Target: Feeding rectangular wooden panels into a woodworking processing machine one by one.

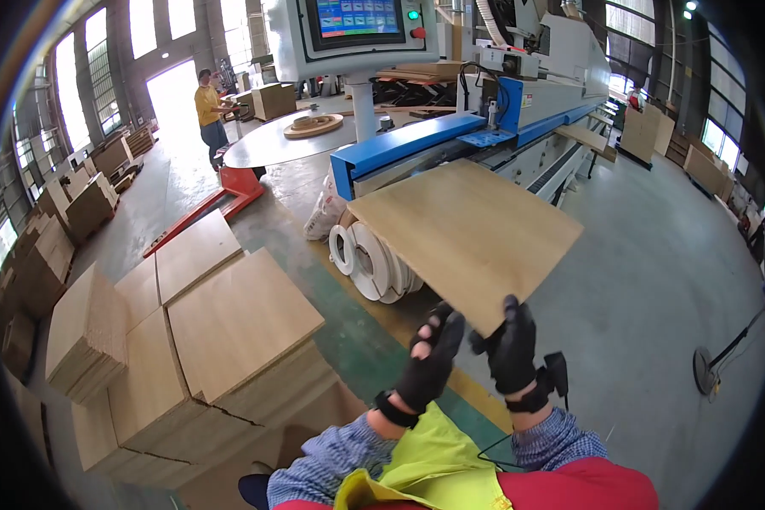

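A flat, light-brown wooden board [476, 229] lies level, its far edge at the blue-topped machine and its near corner jutting towards me. My left hand [431, 361], in a black glove with bare fingertips, is closed with curled fingers at the board's left edge near that corner. On the other side, my right hand [512, 350], also gloved in black, holds the corner, with the thumb low and the fingers along the right edge. The undersides of both grips are hidden.
Stacked wooden boards [238, 323] stand at my left. White coiled rolls [374, 263] sit under the board's left side. The blue machine beam [421, 153] runs across ahead, below a control screen [357, 21]. A red pallet jack [221, 204] and a person in yellow [208, 110] are farther left.
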`<action>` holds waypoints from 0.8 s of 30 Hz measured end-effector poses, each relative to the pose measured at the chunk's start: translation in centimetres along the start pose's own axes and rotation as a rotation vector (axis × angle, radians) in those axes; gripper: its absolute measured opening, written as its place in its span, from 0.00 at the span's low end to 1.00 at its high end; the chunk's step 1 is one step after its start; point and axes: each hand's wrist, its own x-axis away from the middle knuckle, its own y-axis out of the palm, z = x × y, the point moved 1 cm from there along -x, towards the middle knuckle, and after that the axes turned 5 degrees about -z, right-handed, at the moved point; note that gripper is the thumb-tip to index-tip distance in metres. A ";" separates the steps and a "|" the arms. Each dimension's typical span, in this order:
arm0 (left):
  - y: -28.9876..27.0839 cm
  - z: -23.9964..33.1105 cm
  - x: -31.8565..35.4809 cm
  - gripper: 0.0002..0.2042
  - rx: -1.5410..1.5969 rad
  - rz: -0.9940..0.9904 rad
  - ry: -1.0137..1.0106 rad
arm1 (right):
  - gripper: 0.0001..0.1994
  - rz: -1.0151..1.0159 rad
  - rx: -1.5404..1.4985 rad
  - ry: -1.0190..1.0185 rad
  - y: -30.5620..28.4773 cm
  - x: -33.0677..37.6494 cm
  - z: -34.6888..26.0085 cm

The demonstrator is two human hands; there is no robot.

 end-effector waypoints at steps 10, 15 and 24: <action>-14.9 -5.6 17.2 0.13 0.681 0.428 -1.048 | 0.16 -0.029 0.112 -0.068 -10.7 -15.7 -0.3; -23.9 -3.8 23.0 0.16 -0.196 0.220 -0.778 | 0.19 -0.127 0.065 -0.200 -22.7 -23.9 2.8; -31.4 1.5 34.9 0.16 0.357 1.215 -1.086 | 0.23 0.012 1.550 -1.020 -30.2 -32.5 2.5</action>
